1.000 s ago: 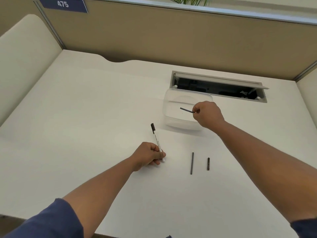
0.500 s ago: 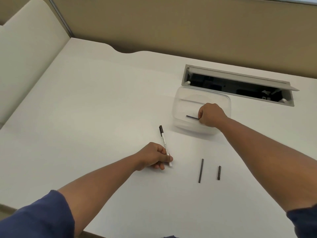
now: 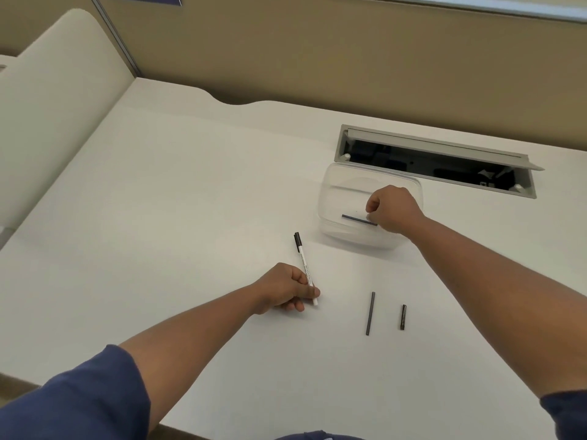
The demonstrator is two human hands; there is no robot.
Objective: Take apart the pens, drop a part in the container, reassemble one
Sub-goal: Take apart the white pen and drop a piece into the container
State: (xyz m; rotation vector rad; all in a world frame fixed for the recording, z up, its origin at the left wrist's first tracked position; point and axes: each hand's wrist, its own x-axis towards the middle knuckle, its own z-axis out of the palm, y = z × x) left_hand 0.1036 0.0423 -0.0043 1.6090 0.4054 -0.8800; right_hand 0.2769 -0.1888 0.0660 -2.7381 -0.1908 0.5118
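My left hand (image 3: 286, 289) is shut on a white pen (image 3: 302, 258) with a black cap, gripping its lower end, and the pen slants up and away over the desk. My right hand (image 3: 394, 208) reaches into a clear plastic container (image 3: 330, 198). Its fingertips pinch the right end of a thin dark rod (image 3: 357, 219), which lies low and almost flat inside the container. On the desk near me lie a long dark rod (image 3: 370, 313) and, to its right, a short dark piece (image 3: 403, 316), both loose and untouched.
An open cable hatch (image 3: 435, 160) is cut into the white desk (image 3: 174, 201) just behind the container. Tan partition walls close the back and a cream panel the left side. The desk's front edge runs near my elbows.
My right hand has gone lower into the container with the thin rod, which now sits flatter near the bottom. My left hand keeps the pen in the same pose.
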